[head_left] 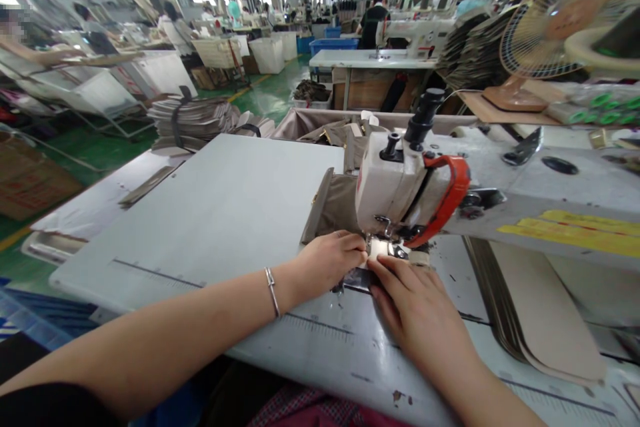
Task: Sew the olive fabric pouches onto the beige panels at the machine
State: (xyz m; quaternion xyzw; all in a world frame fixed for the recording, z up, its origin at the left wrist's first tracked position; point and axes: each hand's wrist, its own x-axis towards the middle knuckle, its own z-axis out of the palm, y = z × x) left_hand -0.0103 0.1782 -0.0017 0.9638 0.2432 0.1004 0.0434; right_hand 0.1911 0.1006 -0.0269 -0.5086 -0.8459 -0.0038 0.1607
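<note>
A lit sewing machine head (383, 180) stands over the pale table, and a small white piece (380, 250) lies beneath its presser foot. My left hand (334, 259) is closed, its curled fingertips pinching at the white piece's left edge. From the right, my right hand (417, 297) lies fairly flat on the machine bed, fingers extended and thumb apart, the index fingertip touching the white piece's near edge. Behind my left hand, a brown-grey fabric panel (340, 203) spreads out and runs behind the machine head. The needle tip is hidden.
An orange-red guard (453, 197) curves beside the needle area. Stacked rounded panels (545, 307) lie under the machine arm. A fabric-filled bin (300, 123) stands behind the table (240, 200). Bundled pieces (193, 120) sit far left; a fan (555, 27) stands back right. Other people work farther off.
</note>
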